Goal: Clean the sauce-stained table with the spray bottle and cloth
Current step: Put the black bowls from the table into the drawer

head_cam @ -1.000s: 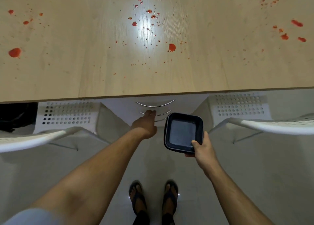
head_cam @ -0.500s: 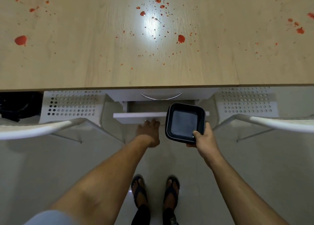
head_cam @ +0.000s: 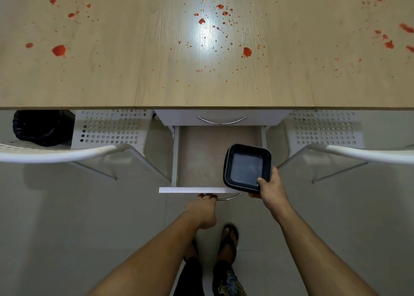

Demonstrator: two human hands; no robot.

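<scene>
**Q:** What is each hand doing?

**A:** The left hand (head_cam: 205,210) reaches down to the curved metal handle (head_cam: 229,197) on the pulled-out white drawer (head_cam: 197,190). Its fingers touch the drawer front at the handle; whether they curl round it I cannot tell, as the front hides them. The right hand (head_cam: 270,189) pinches the near corner of a black, square, shallow plastic tray (head_cam: 246,167), thumb on the rim, holding it level above the right side of the open drawer.

**Q:** Where is the mess from there?

**A:** Beyond both hands and above them. The pale wooden counter (head_cam: 112,83) is spattered with red sauce stains (head_cam: 247,51): a cluster straight ahead of the hands, more far out to the left and to the right.

**Q:** And the spray bottle and cloth?

**A:** Neither is in view. The drawer floor that shows, just ahead of the left hand, looks bare.

**Q:** What does the next move turn on?

**A:** My guess: the tray sits directly over the drawer, so the right hand need only lower it, while the left, nearer the drawer front, can push the drawer away towards the counter. Its long axis runs straight from the hands towards the counter.
</scene>
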